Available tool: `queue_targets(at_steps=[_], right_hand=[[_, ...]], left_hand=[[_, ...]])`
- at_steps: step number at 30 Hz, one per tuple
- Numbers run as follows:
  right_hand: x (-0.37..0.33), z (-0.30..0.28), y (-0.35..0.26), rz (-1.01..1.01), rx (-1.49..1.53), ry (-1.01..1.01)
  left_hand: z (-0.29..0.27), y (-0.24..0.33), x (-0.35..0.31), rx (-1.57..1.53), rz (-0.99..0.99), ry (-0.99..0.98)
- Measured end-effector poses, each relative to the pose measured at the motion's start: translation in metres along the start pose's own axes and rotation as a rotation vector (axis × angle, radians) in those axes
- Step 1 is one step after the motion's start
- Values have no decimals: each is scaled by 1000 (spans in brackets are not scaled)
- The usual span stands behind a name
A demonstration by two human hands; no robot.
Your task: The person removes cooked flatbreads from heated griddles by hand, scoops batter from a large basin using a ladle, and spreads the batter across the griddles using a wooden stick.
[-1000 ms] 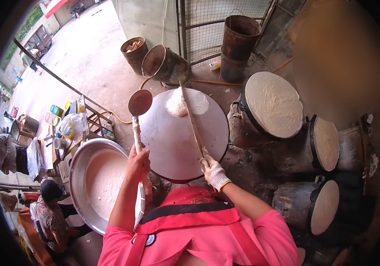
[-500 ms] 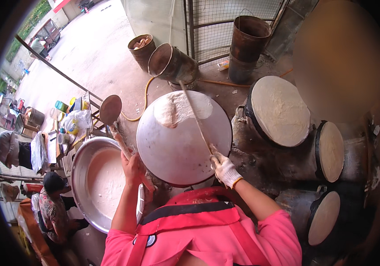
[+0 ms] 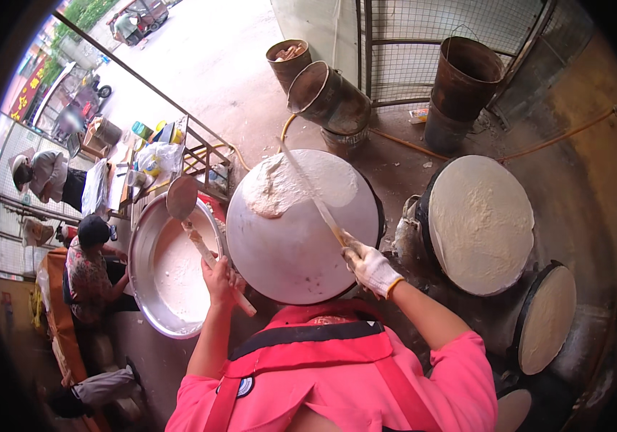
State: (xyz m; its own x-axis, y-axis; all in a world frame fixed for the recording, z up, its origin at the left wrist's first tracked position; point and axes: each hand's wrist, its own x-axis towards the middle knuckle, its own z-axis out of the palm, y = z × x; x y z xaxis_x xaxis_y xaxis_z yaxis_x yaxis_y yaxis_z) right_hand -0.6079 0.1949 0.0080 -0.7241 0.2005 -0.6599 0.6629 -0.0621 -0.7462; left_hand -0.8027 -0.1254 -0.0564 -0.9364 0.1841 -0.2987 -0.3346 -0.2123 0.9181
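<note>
My bare left hand (image 3: 220, 279) is closed around the handle of a ladle (image 3: 182, 197). Its round bowl hangs over the right rim of a large metal basin (image 3: 141, 277) of pale batter (image 3: 172, 263). In a white glove, my right hand (image 3: 370, 268) grips a long, thin spreader (image 3: 310, 186), which slants up and left across a round griddle (image 3: 287, 259). Wet batter (image 3: 280, 183) covers the griddle's far part, thick and lumpy at left and thinly smoothed at right. The spreader's blade crosses this batter, its tip reaching the far rim.
To the right stand more griddles with pale sheets of batter (image 3: 481, 223) (image 3: 547, 320). Beyond my griddle are a tilted rusty bucket (image 3: 330, 101), stacked buckets (image 3: 467, 79) and a hose (image 3: 409, 144). At left, a person in a dark cap (image 3: 92, 266) sits near a cluttered table (image 3: 154, 158).
The spreader's tip has swung left over the batter, and its blade now shows broader. My view has turned, so the surroundings sit further right. My left hand still holds the ladle.
</note>
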Motion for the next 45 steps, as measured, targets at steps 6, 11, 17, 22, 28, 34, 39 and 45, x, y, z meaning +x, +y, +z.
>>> queue_targets(at_steps=[6,11,17,22,28,34,39,45], right_hand=[[42,-13,66,-378,-495,-138],[28,-43,32,-107,-25,-223],[77,-32,46,-344,-456,-299],[65,-59,68,-337,-281,-417],[84,-45,12,-215,-18,-320],[80,-82,47,-294,-171,-502],[93,-65,4,-176,-40,-404],[87,-79,5,-227,-335,-598]], left_hand=[[9,-15,-23,-39,19,145],[-3,-22,-32,3,29,285],[-14,-35,-30,-25,17,407],[-23,-39,-40,-50,31,534],[-6,-42,-37,-85,-7,593],[-7,-41,-40,-127,-38,602],[-14,-50,-33,-121,-33,646],[-29,-56,-32,-104,1,631]])
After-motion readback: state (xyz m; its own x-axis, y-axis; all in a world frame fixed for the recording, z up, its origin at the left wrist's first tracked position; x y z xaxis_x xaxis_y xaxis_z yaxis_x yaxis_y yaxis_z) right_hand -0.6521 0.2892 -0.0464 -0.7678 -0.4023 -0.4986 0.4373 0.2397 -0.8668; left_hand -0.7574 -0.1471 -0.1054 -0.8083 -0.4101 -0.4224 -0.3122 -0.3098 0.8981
